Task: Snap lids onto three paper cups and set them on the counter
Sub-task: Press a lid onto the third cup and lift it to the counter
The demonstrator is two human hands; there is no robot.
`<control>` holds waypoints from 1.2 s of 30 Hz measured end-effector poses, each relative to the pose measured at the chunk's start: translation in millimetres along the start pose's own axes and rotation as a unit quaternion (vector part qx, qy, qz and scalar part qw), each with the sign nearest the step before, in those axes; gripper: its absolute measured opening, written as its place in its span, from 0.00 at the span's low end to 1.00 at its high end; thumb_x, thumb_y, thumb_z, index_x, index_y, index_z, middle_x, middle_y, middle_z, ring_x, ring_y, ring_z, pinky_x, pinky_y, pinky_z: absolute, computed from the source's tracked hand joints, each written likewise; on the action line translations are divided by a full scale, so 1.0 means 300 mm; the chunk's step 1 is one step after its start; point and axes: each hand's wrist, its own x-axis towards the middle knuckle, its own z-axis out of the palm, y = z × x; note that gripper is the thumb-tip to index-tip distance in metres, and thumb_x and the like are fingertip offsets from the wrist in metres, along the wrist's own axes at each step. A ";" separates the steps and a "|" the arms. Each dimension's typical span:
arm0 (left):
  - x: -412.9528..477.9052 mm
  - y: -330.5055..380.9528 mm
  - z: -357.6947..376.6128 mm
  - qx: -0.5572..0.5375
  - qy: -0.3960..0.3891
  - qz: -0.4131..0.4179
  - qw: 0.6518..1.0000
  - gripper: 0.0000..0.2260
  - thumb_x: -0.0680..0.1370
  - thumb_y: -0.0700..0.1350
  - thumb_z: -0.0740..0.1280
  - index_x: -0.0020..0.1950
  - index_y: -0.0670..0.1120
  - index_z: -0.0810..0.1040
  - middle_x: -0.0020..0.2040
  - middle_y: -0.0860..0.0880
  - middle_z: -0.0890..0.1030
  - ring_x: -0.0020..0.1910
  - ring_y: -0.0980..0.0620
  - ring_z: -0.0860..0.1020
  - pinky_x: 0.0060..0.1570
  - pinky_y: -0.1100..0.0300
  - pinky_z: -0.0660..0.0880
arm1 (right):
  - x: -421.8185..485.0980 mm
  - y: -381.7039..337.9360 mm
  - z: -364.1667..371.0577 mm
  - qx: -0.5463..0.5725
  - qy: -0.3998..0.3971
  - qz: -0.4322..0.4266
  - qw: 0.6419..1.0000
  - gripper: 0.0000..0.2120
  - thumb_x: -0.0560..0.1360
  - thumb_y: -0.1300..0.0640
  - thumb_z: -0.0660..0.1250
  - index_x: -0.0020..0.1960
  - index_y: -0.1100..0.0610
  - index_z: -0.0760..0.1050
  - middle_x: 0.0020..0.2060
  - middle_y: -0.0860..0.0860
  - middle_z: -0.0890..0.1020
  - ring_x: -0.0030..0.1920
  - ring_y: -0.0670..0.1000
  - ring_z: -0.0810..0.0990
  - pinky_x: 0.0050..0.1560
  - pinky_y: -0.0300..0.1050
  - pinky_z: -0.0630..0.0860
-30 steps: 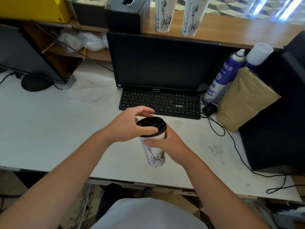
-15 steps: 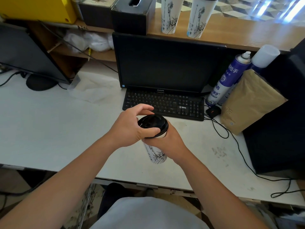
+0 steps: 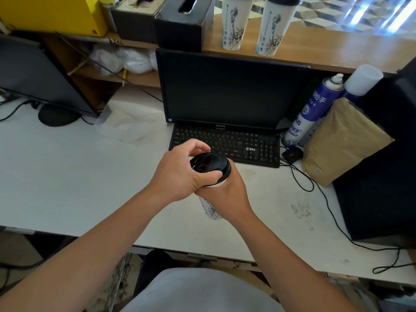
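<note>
A white paper cup [image 3: 211,210] with a black line drawing is held above the white desk, tilted toward me. My right hand [image 3: 225,190] wraps its upper body. A black lid [image 3: 210,165] sits on its rim, and my left hand [image 3: 180,172] grips the lid's edge, thumb pressing on the near side. Two more printed cups with black lids stand upright on the wooden counter [image 3: 337,50] behind the monitor, one [image 3: 235,23] to the left of the other [image 3: 275,25].
A black monitor [image 3: 229,91] and keyboard [image 3: 225,145] lie just beyond my hands. Spray cans [image 3: 313,111], a brown paper bag [image 3: 342,140] and a black box [image 3: 382,154] crowd the right. Cables trail across the desk's right side. A second monitor [image 3: 40,75] stands at left.
My left hand has closed further over the lid, with the thumb now pressed onto its near edge. The cup has tilted more toward me and my right hand has slid up its body.
</note>
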 end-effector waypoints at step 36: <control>0.014 0.073 -0.035 0.089 0.038 -0.055 0.994 0.24 0.65 0.60 0.80 0.52 0.53 0.73 0.50 0.54 0.81 0.48 0.52 0.81 0.37 0.62 0.75 | 0.026 -0.035 -0.029 0.031 -0.149 -0.040 0.987 0.16 0.69 0.61 0.76 0.53 0.47 0.82 0.45 0.50 0.88 0.46 0.46 0.86 0.45 0.41 0.83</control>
